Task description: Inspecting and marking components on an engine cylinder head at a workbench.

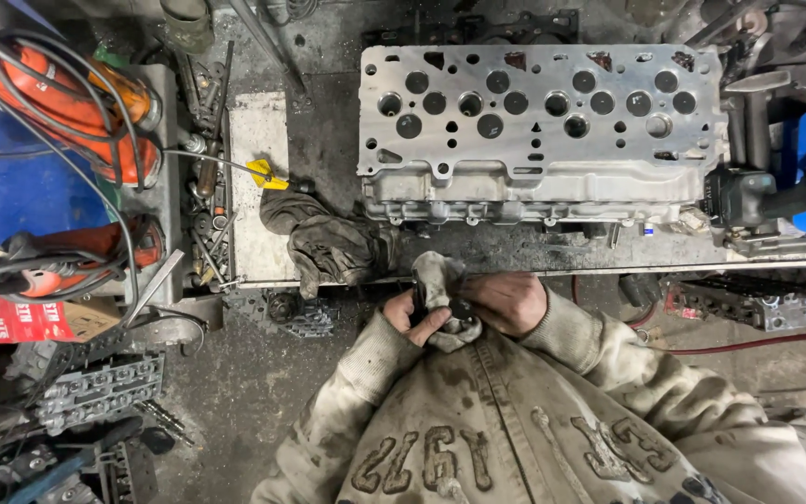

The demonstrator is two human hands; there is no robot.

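A grimy bench (328, 159) fills the upper view. On its right half, toward the far edge, lies a big aluminium cylinder head (538, 131), flat face up, full of round holes. At the bench's right end a dark power tool (757, 196) sits against the head's end. Off the bench's left end are two orange tools (67, 112) wound with black cable, and between them and the bench a narrow tray of sockets and bits (207, 177). Near the front edge, left of the middle, a pair of dirty gloves (328, 243) lies crumpled, with a yellow tag (263, 173) just beyond it.

Below the front edge, close to the person's chest, both hands work a grey rag (440, 280). The left hand (412, 322) has its grip clamped on the rag's lower folds and on a small dark part (459, 308) wrapped in it. The right hand (510, 301) is closed over the rag and part from the other side, fingers curled.
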